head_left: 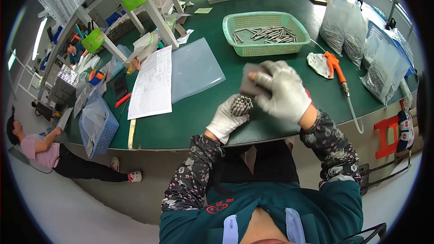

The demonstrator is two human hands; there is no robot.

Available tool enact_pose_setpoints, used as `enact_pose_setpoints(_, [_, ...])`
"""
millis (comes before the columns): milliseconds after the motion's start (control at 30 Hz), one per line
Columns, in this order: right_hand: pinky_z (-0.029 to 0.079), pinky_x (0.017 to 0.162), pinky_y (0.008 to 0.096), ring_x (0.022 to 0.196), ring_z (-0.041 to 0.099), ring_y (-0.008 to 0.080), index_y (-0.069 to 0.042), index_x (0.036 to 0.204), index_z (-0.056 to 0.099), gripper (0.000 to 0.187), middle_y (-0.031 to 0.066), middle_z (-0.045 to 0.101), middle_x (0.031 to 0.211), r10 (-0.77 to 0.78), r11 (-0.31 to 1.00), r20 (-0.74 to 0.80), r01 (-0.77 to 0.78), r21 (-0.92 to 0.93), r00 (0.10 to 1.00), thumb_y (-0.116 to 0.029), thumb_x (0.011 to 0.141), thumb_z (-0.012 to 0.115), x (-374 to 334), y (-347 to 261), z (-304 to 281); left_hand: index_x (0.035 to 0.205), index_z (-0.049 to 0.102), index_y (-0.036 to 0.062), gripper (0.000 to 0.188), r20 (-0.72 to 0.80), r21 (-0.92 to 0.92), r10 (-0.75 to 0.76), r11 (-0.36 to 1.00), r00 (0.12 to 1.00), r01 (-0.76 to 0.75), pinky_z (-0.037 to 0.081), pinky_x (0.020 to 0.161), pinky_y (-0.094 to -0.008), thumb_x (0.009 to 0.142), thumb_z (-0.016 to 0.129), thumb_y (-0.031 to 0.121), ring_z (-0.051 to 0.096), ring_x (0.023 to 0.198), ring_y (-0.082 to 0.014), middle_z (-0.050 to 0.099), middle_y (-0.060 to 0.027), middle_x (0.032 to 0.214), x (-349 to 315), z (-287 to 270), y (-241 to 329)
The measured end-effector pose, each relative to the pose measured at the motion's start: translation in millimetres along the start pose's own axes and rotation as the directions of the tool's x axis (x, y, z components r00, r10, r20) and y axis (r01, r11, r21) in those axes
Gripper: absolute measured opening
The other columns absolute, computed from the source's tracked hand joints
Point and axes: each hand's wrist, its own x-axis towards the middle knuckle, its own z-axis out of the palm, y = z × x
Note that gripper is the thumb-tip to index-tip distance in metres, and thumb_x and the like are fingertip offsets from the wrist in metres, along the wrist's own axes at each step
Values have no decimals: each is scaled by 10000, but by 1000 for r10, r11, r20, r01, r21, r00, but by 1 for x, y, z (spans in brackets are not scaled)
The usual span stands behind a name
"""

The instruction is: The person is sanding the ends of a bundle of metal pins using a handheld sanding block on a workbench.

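Note:
My left hand (224, 121), in a white work glove, is closed around an upright bundle of slim metal rods (242, 105) at the near edge of the table. Their ends show as a round cluster above the fingers. Up and to the right, my right hand (285, 92), gloved too, grips a flat grey-brown pad (249, 81) that looks like an abrasive block. The pad is held just above the rod ends; whether it touches them I cannot tell. Beyond both hands stands a pale green plastic basket (266, 51) with many loose metal rods (273, 34) in it.
On the green table (199, 129), a printed sheet (151, 83) and a clear plastic bag (196, 70) lie left. An orange air gun (334, 65) rests on a white cloth right, near bags of metal parts (337, 29). A blue basket (100, 129) and co-worker (43, 147) are left.

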Motion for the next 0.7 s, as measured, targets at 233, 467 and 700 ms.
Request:
enact_pose_setpoints(233, [384,854,400,998,492,303,-101,989,634,351,150,533,1059,365,888,-63,-368,-274,929,-201,652,621,-21,58,19,1181,453,51,575,19,-79,9,997,1000,-7,473,804,-217,670,678,-86,557,895,-80,576,4,984,2,-6,-10])
enact_pose_setpoints(467, [453,705,363,788,574,275,-52,1081,575,492,107,602,791,256,940,92,-270,209,962,-235,643,703,-27,13,21,1196,450,66,597,-29,-86,51,995,998,-53,488,759,-205,669,691,-78,548,844,-69,565,5,950,-2,-10,-13])
enact_pose_setpoints(700, [446,765,210,826,517,64,7,1140,531,444,17,586,938,237,338,328,-394,855,915,-26,723,680,-27,-8,78,1123,503,71,492,20,-191,253,951,967,-245,499,785,-246,688,702,-48,573,875,-123,582,-34,979,5,-4,-10])
